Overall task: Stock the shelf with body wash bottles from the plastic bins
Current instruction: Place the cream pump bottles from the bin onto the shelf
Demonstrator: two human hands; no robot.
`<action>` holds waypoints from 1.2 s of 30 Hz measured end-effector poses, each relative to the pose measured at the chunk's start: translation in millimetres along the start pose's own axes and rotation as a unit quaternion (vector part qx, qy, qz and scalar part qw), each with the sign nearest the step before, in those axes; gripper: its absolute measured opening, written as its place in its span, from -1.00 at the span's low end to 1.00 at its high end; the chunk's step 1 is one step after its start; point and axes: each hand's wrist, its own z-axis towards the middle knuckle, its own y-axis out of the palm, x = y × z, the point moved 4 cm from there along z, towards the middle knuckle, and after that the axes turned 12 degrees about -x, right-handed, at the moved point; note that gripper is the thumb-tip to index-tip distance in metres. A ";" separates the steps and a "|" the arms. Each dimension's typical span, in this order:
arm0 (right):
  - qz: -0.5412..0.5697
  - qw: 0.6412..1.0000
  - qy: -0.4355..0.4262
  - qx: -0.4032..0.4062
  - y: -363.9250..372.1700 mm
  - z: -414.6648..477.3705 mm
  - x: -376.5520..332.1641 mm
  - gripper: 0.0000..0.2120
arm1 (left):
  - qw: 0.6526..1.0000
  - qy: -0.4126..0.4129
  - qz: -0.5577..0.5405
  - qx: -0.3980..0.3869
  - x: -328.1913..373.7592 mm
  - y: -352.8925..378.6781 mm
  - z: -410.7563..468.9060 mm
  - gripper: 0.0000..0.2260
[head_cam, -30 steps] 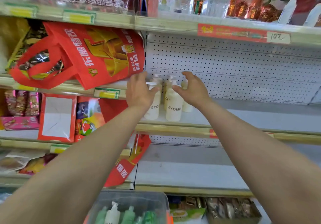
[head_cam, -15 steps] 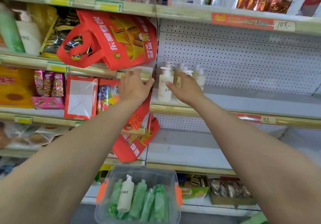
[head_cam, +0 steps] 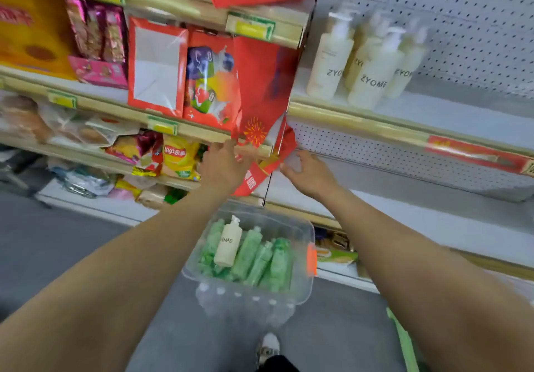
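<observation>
both hands (head_cam: 224, 166) (head_cam: 310, 173) dropped from the cream bottles (head_cam: 372, 77) toward the bin (head_cam: 300, 288) (fingers spread, empty).

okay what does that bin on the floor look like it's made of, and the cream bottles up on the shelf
The bin looks like clear, glossy rigid plastic: the green bottles inside show through its walls. The cream bottles look like opaque plastic with a smooth, slightly matte finish and white pump tops, though motion blur leaves the finish uncertain.

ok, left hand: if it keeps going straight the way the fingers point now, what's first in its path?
Probably the hanging red bag: the left hand is open, fingertips pointing up toward its lower edge. Depth is unclear, so it may pass in front.
</observation>
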 end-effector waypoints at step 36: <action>0.282 0.890 0.222 -0.280 348.9 160.6 166.4 -0.24 | 0.918 -0.346 -0.001 -0.192 -248.9 267.7 10.5 -0.23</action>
